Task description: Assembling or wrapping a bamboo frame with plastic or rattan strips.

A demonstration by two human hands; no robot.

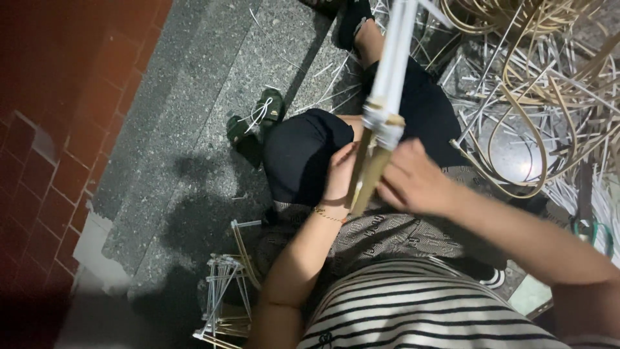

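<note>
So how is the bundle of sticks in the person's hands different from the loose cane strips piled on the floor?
The stick bundle is straight, pale and bound together with white wrapping; the cane strips are tan, curved into loops and lie loose. The bundle is raised over the lap, gripped by the left hand and right hand; the strips rest untouched on the floor. Both are long, thin material.

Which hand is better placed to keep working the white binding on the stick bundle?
Probably the right hand: it sits by the white binding, while the left hand grips the stick bundle lower down.
</note>
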